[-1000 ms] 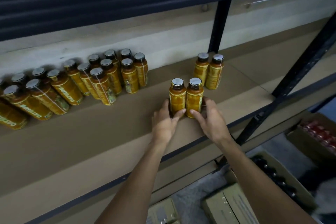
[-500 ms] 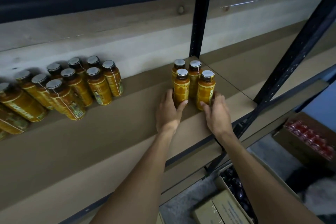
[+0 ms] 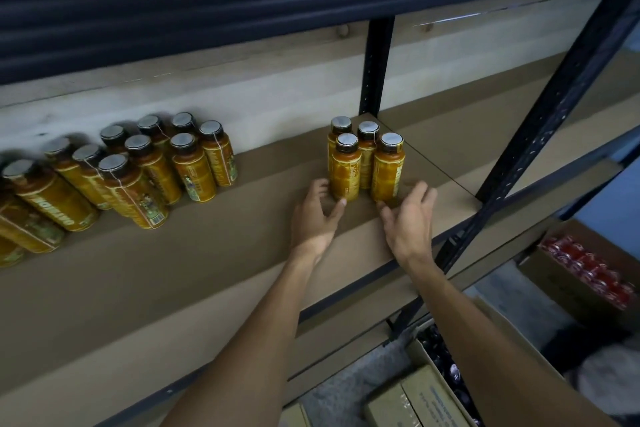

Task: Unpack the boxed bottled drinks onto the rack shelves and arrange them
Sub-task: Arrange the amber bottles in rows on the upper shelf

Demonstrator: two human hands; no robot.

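Four amber drink bottles with grey caps point(image 3: 363, 163) stand in a tight square on the brown rack shelf point(image 3: 207, 253), near its right end. My left hand point(image 3: 313, 218) lies on the shelf at the base of the front left bottle point(image 3: 345, 173), thumb tip touching it and fingers relaxed beside it. At the base of the front right bottle point(image 3: 388, 173) is my right hand point(image 3: 410, 222), fingers spread and just off it. A larger group of the same bottles point(image 3: 138, 170) stands at the left of the shelf.
Black rack posts rise behind the four bottles point(image 3: 375, 66) and at the front right point(image 3: 540, 107). On the floor below are an open carton of dark bottles point(image 3: 446, 364), closed cartons point(image 3: 415, 402) and a carton of red-capped drinks point(image 3: 588, 270).
The two front bottles were pushed back against the two rear ones, forming a square. Both hands have since loosened and drawn slightly back from the bottles.
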